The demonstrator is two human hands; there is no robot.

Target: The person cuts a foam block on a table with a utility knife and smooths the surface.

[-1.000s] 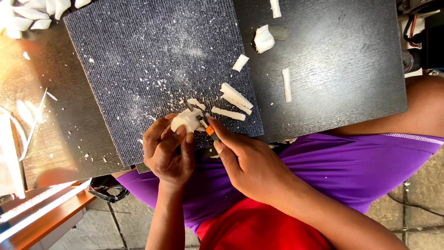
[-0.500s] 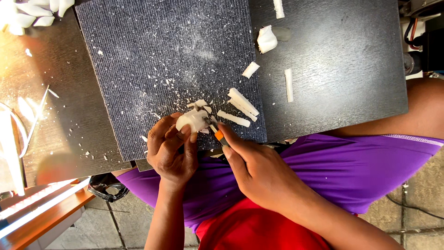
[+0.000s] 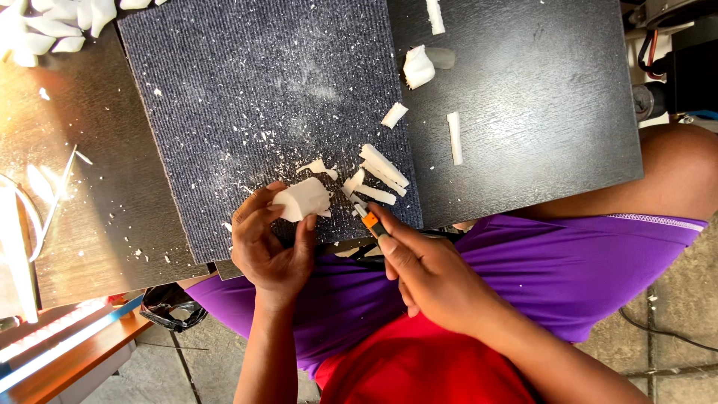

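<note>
Step in hand: carving, as I judge it; a white soap-like block (image 3: pixel 301 200) is being shaved with a small craft knife (image 3: pixel 366 218) over a dark ribbed mat (image 3: pixel 247 97).
Left hand (image 3: pixel 269 247): its grip is clenched on the block, fingers curled under it and the thumb across the near side, holding it just above the near edge of the mat.
Right hand (image 3: pixel 430 273): its grip is closed around the knife, orange collar showing at the fingertips, the tip pointing far and left toward the block.
Block relative to the grips: it sits inside the left grip; the knife tip lies just to its right, close by; whether it touches cannot be told.
Next move calls for: by my reading, a steady hold from the left hand and a shallow, controlled stroke, with the blade kept off the left thumb.
Cut pieces: white slivers (image 3: pixel 383 170) lie just right of the block at the mat's right edge; more offcuts (image 3: pixel 419 67) lie farther off on the dark counter (image 3: pixel 538 112).
Mat surface: dusted with fine white crumbs.
Person: seated, purple shorts (image 3: pixel 538 262) below the counter's near edge.
</note>
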